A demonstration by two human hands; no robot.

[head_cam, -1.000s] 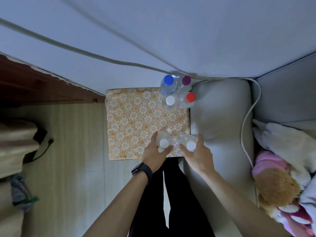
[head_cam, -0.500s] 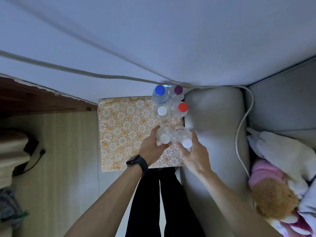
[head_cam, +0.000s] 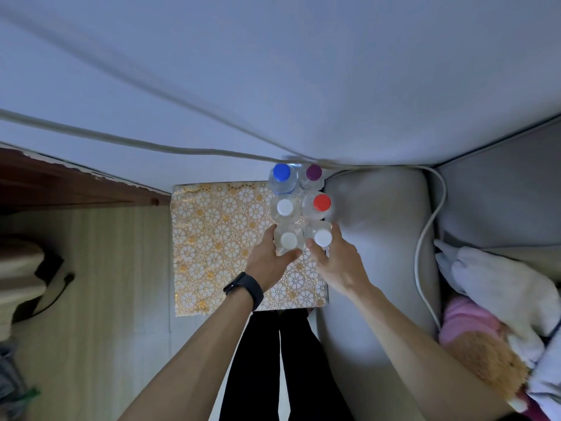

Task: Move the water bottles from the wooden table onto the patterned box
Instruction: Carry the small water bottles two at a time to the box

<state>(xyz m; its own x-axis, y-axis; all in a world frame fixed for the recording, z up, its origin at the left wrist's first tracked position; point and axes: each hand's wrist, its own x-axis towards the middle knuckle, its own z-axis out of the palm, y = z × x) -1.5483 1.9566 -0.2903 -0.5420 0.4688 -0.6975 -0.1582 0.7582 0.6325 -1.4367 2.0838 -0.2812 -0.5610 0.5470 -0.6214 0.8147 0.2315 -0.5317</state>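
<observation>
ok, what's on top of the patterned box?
Six bottles at its right side: blue cap, purple cap, white cap, red cap, plus two gripped by left hand and right hand. Bottle bases hidden.

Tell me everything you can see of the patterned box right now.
The patterned box shows a flat, squarish top covered in white flowers on gold, slightly glossy like wrapping paper. It lies level beside the grey sofa arm, its far edge by the wall. Four capped bottles stand clustered at its far right corner. Just nearer, the left hand grips a fifth bottle and the right hand a sixth bottle.
</observation>
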